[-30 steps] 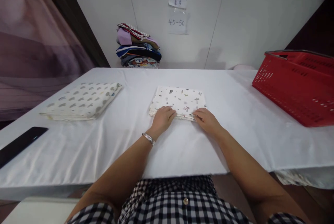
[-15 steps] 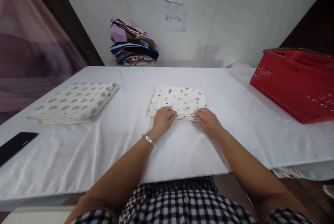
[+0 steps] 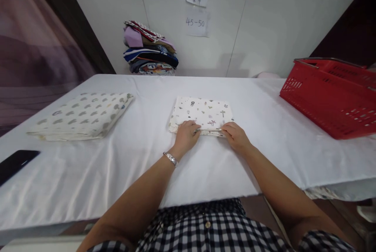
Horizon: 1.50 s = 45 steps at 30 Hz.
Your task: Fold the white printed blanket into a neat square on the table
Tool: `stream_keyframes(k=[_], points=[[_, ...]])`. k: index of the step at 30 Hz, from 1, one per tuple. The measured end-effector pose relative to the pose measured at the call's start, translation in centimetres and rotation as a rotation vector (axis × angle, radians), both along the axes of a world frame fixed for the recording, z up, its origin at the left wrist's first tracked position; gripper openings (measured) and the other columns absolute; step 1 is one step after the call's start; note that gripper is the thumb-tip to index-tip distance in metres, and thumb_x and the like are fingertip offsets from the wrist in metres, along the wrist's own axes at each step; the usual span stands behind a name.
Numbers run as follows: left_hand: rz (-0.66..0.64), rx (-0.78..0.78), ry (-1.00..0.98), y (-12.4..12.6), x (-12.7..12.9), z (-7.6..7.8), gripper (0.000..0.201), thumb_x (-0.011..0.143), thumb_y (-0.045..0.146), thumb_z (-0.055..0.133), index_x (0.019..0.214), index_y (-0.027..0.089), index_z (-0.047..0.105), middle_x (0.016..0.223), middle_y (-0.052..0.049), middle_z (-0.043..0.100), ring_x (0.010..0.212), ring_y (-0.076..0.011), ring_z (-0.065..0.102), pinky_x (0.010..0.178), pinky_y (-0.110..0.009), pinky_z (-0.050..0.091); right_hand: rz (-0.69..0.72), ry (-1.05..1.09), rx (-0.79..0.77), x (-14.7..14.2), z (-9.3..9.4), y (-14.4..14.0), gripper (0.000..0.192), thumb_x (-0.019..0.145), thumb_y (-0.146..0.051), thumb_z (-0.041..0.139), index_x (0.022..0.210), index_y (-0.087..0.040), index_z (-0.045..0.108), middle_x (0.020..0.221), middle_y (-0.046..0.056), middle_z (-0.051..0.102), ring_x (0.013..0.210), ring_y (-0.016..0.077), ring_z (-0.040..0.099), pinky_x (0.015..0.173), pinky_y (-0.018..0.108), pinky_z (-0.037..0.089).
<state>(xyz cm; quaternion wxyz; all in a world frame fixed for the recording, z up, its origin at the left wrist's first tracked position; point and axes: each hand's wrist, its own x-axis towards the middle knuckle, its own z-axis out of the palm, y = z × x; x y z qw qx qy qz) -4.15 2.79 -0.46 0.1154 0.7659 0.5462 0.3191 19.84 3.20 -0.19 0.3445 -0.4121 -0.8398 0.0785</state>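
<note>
**A:** While the count runs, item one: where does the folded printed cloth [image 3: 202, 113] lie?

**B:** On the white-covered table [image 3: 147, 165], dead ahead at twelve o'clock from the person. Small dark motifs on cream, several layers thick. Long axis runs nine to three, across the body.

**A:** Item two, the hands?

**B:** Both at the cloth's near edge, the six o'clock side. Left hand [image 3: 185, 137], silver bracelet [image 3: 171, 158] on the wrist, fingers curled and closed down onto the edge left of centre. Right hand [image 3: 235, 135], fingers likewise bent and pressed on the edge at the right corner. Whether either pinches between layers or only presses on top, I cannot tell.

**A:** Which is nearer?

**B:** Equal, both touching. The bulk of the cloth lies at twelve o'clock from the fingertips, directly beyond them.

**A:** Remaining stock?

**B:** Second folded cloth [image 3: 84, 115], grey spotted print, at ten o'clock, well apart from the hands. Dark phone [image 3: 14, 164] at nine o'clock near the table's left edge. Red basket [image 3: 329, 95] at two o'clock. Stack of mixed fabrics [image 3: 150, 50] against the wall at eleven o'clock. Two paper notes [image 3: 196, 9] on the wall at twelve.
</note>
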Motion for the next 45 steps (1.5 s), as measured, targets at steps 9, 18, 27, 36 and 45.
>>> stream_keyframes(k=[9, 18, 27, 36, 45], points=[[0.065, 0.006, -0.047, -0.3, 0.8, 0.2, 0.018, 0.08, 0.019, 0.053, 0.087, 0.023, 0.069, 0.092, -0.002, 0.063, 0.098, -0.0211, 0.053, 0.091, -0.041, 0.037, -0.003, -0.025, 0.011, -0.1, -0.1, 0.0, 0.023, 0.092, -0.028, 0.041, 0.097, -0.023, 0.064, 0.094, 0.008, 0.063, 0.088, 0.0214, 0.056, 0.078, 0.036, 0.047], [-0.049, 0.12, 0.11, -0.6, 0.1, 0.7, 0.022, 0.087, 0.017, 0.045, 0.086, 0.023, 0.066, 0.092, -0.003, 0.062, 0.095, -0.0202, 0.051, 0.089, -0.039, 0.035, 0.012, -0.073, 0.021, -0.1, -0.1, -0.3, 0.022, 0.09, -0.025, 0.043, 0.095, -0.022, 0.065, 0.092, 0.008, 0.063, 0.087, 0.0214, 0.055, 0.077, 0.036, 0.046], [-0.074, 0.122, 0.156, -0.6, -0.5, 0.2, 0.016, 0.083, 0.02, 0.054, 0.094, 0.024, 0.066, 0.099, -0.005, 0.061, 0.099, -0.0223, 0.051, 0.086, -0.038, 0.039, 0.027, -0.133, 0.04, 0.1, 0.3, -0.7, 0.018, 0.086, -0.026, 0.052, 0.099, -0.021, 0.064, 0.094, 0.008, 0.062, 0.087, 0.0224, 0.054, 0.076, 0.038, 0.046], [-0.044, 0.11, 0.159, -0.5, -0.8, 0.0, 0.015, 0.084, 0.02, 0.054, 0.089, 0.023, 0.068, 0.097, -0.005, 0.063, 0.096, -0.022, 0.052, 0.082, -0.038, 0.039, 0.03, -0.124, 0.058, 0.4, -0.4, -0.8, 0.022, 0.088, -0.023, 0.049, 0.101, -0.022, 0.066, 0.094, 0.008, 0.063, 0.088, 0.0218, 0.055, 0.077, 0.038, 0.048], [0.138, 0.081, 0.127, -0.8, -4.0, 1.2, 0.027, 0.089, 0.031, 0.049, 0.07, 0.019, 0.064, 0.079, -0.005, 0.062, 0.082, -0.0195, 0.053, 0.078, -0.035, 0.037, 0.031, -0.13, 0.049, 0.7, -0.9, -0.8, 0.026, 0.089, -0.025, 0.047, 0.108, -0.025, 0.065, 0.098, 0.007, 0.062, 0.091, 0.0223, 0.055, 0.077, 0.038, 0.049]])
